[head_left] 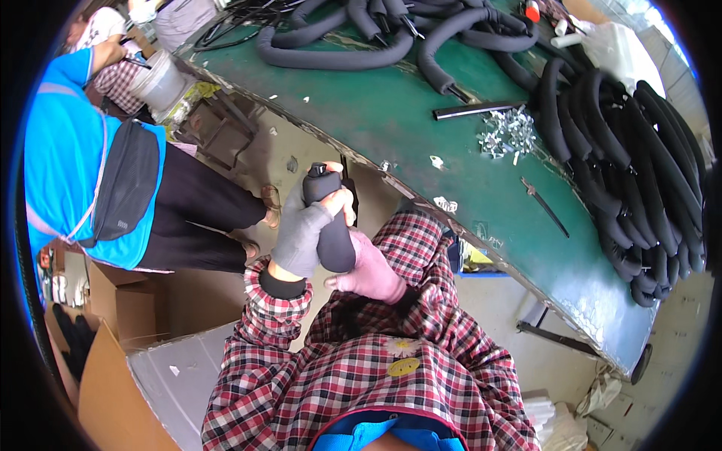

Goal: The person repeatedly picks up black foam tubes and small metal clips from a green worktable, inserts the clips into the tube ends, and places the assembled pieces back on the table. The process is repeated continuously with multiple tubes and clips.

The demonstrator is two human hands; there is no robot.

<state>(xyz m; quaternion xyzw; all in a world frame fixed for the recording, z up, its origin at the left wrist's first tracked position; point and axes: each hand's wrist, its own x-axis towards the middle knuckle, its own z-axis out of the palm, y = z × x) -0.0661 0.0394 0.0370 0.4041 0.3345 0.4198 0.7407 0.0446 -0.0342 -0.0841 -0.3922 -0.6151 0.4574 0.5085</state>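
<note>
In front of my body, both hands are on a black foam-covered tube (335, 249) held lengthwise, with a small hard black piece at its far end. My left hand (299, 237), in a grey fingerless glove, is closed round the tube, its bare fingertips on the near face. My right hand (371, 272), in a pink glove, is closed against the lower right side of the tube; most of its fingers are hidden behind the foam.
A green table (406, 124) runs from upper left to lower right. On it lie black foam tubes (338, 56), a stacked bundle of them (632, 165), small metal clips (508, 132) and a thin black rod (544, 207). A person in blue (71, 173) stands left; a cardboard box (113, 391) is lower left.
</note>
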